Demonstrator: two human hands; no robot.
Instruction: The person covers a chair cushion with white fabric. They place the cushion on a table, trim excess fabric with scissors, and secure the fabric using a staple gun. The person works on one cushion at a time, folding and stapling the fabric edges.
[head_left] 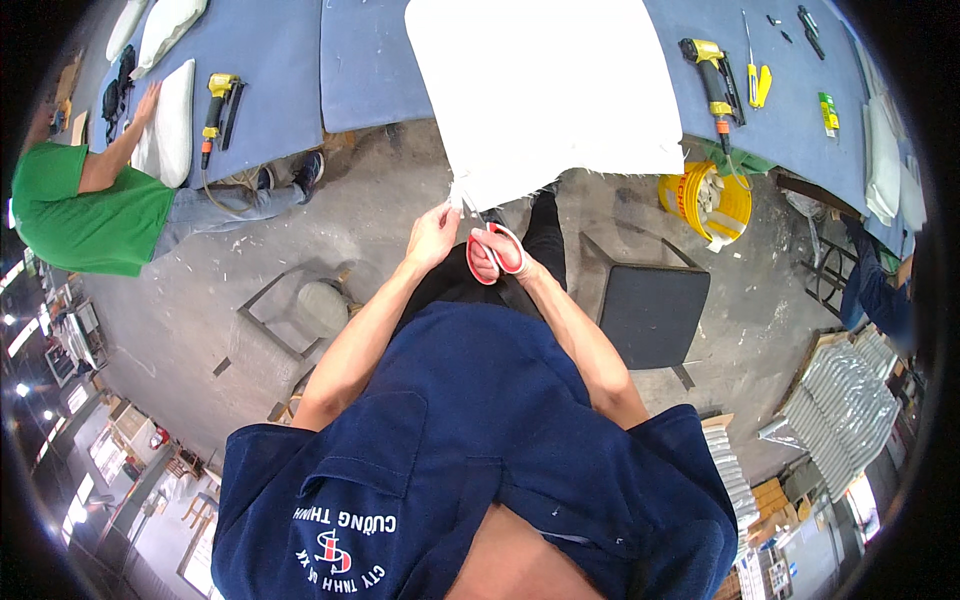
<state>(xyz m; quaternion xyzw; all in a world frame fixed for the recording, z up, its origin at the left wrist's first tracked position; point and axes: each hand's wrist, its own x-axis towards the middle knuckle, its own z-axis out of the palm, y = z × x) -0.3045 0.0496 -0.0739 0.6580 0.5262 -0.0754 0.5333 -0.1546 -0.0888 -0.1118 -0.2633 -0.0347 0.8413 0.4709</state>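
Note:
A large white fabric-covered panel lies on the blue-grey table and juts over its near edge, with frayed threads along its lower side. At its near left corner, my left hand pinches the loose edge of the white cloth. My right hand grips scissors with red and white handles, fingers through the loops. The blades point up toward the cloth just right of my left fingers; whether they are apart is too small to tell.
Yellow staple guns with hoses lie at right and left. A screwdriver and yellow cutter lie on the table. A yellow bucket and dark stool stand right. A person in green handles a white cushion.

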